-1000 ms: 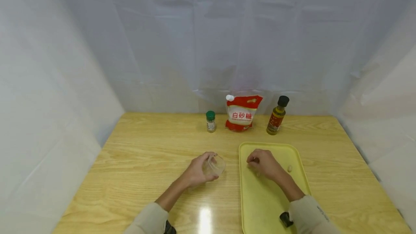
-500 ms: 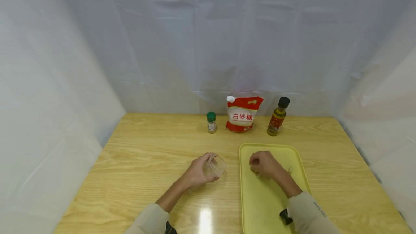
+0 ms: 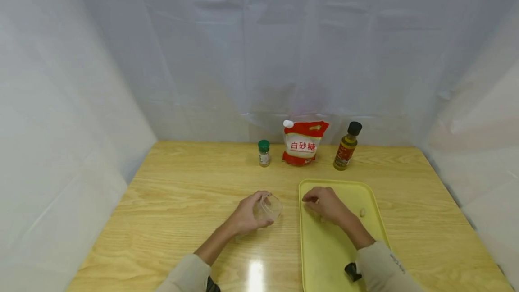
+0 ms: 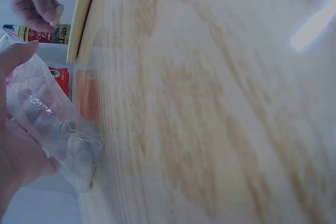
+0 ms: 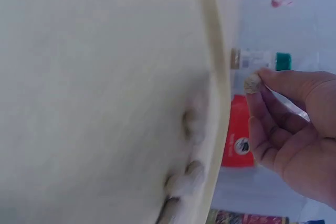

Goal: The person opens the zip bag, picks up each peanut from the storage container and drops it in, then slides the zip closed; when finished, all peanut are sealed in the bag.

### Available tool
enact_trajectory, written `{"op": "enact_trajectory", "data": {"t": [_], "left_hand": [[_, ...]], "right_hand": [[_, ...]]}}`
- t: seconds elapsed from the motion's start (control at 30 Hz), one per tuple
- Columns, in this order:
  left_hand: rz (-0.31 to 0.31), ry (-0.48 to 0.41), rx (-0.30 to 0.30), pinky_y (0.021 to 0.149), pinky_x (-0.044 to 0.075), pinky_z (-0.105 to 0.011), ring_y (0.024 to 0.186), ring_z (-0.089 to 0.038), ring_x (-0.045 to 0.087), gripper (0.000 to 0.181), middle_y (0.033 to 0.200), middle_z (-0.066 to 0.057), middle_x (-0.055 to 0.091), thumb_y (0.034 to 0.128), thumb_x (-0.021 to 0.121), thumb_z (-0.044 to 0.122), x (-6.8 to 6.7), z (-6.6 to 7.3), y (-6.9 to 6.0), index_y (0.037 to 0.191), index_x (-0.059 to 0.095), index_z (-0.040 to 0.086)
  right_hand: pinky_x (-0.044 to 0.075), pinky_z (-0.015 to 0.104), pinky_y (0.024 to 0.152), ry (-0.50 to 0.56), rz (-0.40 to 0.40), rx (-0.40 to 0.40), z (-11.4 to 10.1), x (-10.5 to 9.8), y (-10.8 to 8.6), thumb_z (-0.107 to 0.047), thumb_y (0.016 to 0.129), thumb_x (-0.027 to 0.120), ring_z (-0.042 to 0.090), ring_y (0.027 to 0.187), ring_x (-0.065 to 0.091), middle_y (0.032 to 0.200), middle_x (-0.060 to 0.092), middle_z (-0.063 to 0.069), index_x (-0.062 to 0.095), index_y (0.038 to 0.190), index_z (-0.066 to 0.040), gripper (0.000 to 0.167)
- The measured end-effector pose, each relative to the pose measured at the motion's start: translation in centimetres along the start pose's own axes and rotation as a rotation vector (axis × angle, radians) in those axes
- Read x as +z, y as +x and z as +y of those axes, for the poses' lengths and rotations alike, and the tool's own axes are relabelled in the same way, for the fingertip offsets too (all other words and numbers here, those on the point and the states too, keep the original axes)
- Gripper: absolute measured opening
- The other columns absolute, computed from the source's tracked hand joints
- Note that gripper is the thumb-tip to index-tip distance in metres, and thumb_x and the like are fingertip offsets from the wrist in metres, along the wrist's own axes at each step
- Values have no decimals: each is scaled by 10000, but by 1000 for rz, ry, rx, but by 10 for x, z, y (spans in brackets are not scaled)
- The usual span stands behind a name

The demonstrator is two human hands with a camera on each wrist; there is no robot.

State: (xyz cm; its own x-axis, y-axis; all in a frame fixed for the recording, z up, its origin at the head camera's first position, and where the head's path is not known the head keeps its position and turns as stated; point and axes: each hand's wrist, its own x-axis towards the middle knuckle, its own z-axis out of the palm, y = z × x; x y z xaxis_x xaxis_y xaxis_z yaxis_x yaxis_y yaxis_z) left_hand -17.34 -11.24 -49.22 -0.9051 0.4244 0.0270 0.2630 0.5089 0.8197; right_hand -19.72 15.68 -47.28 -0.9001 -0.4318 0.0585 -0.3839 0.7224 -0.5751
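My left hand (image 3: 246, 215) grips a clear plastic bag (image 3: 270, 208) on the table, left of the yellow tray (image 3: 324, 256). In the left wrist view the bag (image 4: 58, 119) stands with its mouth up, and pale pieces show at its bottom. Over the tray's left part, my right hand (image 3: 327, 203) pinches a small, pale, rough-skinned piece that looks like a peanut in its shell (image 5: 252, 83) between thumb and fingertips. Several similar peanuts (image 5: 181, 181) lie on the tray, one peanut (image 3: 362, 212) near its right side; the right hand hides some from the head view.
Behind the tray stand a green-capped shaker jar (image 3: 264, 153), a red and white sugar pouch (image 3: 303, 144) and a black-capped bottle (image 3: 347, 146). The tray has a raised rim. White sheets (image 3: 259, 57) enclose the wooden table (image 3: 194, 179) at the back and sides.
My right hand dips slightly toward the peanuts on the tray, then moves up and left toward the tray's left rim, with a peanut pinched now. My left hand and the bag stay put.
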Motion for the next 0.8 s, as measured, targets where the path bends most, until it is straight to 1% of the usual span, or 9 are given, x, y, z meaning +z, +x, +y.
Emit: {"op": "enact_trajectory", "data": {"t": [0.13, 0.27, 0.4, 0.57, 0.67, 0.8], "left_hand": [[-1, 1, -4, 1002, 412, -507, 1218, -301, 509, 678, 1194, -79, 605, 749, 785, 235, 0, 1, 0, 1339, 468, 130], [-2, 0, -19, 985, 426, -503, 1216, -309, 508, 678, 1226, -85, 595, 750, 785, 238, 0, 1, 0, 1342, 468, 145], [3, 6, -19, 958, 445, -497, 1196, -313, 519, 680, 1255, -99, 584, 747, 789, 242, 0, 0, 0, 1339, 470, 141], [0, -3, -10, 913, 468, -464, 1135, -280, 545, 688, 1215, -81, 598, 742, 792, 234, 0, 1, 0, 1338, 466, 126], [-8, -10, -9, 886, 474, -436, 1097, -250, 551, 679, 1175, -59, 606, 749, 786, 222, -1, 2, -1, 1339, 462, 134], [-14, -12, -10, 867, 480, -417, 1083, -237, 551, 667, 1170, -56, 603, 757, 779, 223, -1, 2, -1, 1337, 460, 139]], "right_hand": [[506, 227, 667, 28, 51, -46, -14, 0, 2, -82, 861, 669, 114, 773, 614, 842, 676, 6, 720, 928, -51, 90], [503, 205, 662, 91, 103, -64, -29, 2, 5, -97, 860, 677, 116, 790, 626, 865, 682, 6, 717, 931, -72, 86], [501, 192, 660, 157, 142, -88, -44, 6, 9, -120, 860, 683, 122, 800, 637, 889, 694, 9, 714, 931, -89, 83], [504, 191, 662, 201, 170, -116, -56, 15, 11, -122, 851, 693, 140, 801, 655, 890, 700, 23, 715, 927, -62, 99], [501, 189, 656, 217, 180, -118, -59, 21, 12, -124, 846, 700, 131, 787, 652, 880, 701, 20, 718, 918, -66, 94], [500, 185, 648, 239, 185, -119, -62, 27, 13, -111, 836, 708, 127, 769, 649, 857, 705, 25, 716, 889, -54, 78]]}}
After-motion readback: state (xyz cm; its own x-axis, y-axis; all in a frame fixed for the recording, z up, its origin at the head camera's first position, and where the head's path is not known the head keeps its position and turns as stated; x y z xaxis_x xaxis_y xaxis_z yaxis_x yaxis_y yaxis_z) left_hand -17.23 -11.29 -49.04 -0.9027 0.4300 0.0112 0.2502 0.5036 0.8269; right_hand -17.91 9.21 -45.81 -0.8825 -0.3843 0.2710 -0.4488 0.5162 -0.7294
